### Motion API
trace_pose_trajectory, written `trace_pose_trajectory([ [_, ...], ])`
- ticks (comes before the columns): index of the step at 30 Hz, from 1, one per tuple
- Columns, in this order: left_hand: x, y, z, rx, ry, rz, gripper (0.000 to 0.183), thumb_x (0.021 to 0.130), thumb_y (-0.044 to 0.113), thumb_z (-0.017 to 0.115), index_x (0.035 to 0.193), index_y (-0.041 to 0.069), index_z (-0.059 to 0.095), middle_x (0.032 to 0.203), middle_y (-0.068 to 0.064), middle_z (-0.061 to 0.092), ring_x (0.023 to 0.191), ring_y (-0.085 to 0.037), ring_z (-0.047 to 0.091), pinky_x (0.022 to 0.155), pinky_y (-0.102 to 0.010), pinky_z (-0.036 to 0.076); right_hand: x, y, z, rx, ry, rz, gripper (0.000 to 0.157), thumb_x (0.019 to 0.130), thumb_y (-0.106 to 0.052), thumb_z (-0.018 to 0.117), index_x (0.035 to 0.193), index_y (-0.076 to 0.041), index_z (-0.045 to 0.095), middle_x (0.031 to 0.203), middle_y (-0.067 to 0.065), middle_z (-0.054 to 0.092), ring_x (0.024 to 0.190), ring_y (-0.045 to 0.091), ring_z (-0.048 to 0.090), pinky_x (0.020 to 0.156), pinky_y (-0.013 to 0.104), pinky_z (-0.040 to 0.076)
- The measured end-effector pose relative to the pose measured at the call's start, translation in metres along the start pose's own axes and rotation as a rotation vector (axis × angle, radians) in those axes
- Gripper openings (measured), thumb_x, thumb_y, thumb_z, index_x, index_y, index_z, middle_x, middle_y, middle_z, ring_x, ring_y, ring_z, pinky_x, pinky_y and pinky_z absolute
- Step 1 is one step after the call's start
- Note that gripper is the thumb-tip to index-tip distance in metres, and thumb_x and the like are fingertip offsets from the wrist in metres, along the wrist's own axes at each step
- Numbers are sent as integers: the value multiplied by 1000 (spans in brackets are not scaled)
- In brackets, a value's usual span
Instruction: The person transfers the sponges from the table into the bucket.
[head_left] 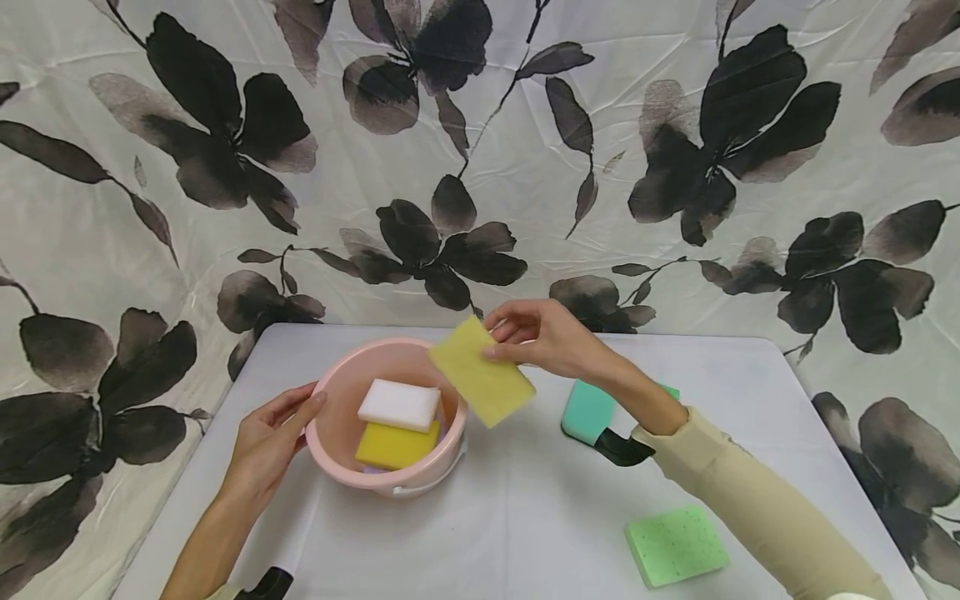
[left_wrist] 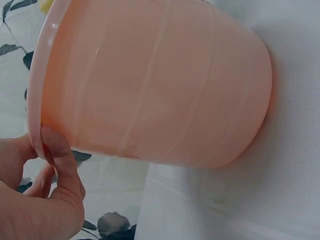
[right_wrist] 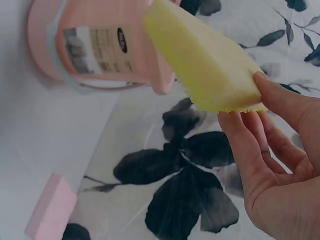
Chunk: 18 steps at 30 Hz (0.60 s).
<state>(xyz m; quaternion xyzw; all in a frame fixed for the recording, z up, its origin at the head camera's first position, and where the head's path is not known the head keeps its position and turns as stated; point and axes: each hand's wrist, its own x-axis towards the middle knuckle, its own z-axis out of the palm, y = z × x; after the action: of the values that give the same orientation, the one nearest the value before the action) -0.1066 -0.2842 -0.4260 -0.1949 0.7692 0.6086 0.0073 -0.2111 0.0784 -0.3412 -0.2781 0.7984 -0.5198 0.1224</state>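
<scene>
My left hand [head_left: 267,446] pinches the rim of a pink bucket [head_left: 337,467] on its left side; the left wrist view shows the thumb and fingers [left_wrist: 62,165] on either side of the rim. Inside the bucket, a white sponge [head_left: 400,404] lies over a yellow sponge [head_left: 396,447], with a bit of purple under them. Between the thumb and fingers of my right hand [head_left: 551,337] is a thin pale-yellow sponge [head_left: 482,372], pinched at one edge. It hangs tilted above the bucket's right rim, its far corner overlapping the opening in the head view.
Right of the bucket lies a teal sponge [head_left: 588,410], partly behind my right forearm. A green sponge [head_left: 677,546] sits nearer the front right. The right wrist view shows a pink block [right_wrist: 52,207] on the white table [head_left: 480,542]. Floral fabric [head_left: 525,183] hangs behind.
</scene>
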Motion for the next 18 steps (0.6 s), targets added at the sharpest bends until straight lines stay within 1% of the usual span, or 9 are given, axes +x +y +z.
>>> trace_pose_trajectory([
  [5,-1,1,0,-3,-4,-12,72,96,50,68,152,8,49,150,-10,49,102,5,61,86,-13,54,11,-6,13,44,-20,-12,30,87,-8,83,114,-2,71,94,9,70,82,21,72,75,35,63],
  [13,-1,0,0,-6,-9,-2,71,96,49,69,151,8,49,148,-9,50,103,5,61,86,-13,54,27,-6,33,109,-59,19,31,87,-7,82,116,-1,70,96,11,70,82,22,72,74,36,64],
  [18,0,1,0,-2,-7,-2,72,96,50,68,151,8,49,148,-9,50,103,4,61,86,-13,54,36,-6,47,116,-88,32,32,88,-9,83,116,-1,70,96,11,71,83,21,72,74,37,64],
])
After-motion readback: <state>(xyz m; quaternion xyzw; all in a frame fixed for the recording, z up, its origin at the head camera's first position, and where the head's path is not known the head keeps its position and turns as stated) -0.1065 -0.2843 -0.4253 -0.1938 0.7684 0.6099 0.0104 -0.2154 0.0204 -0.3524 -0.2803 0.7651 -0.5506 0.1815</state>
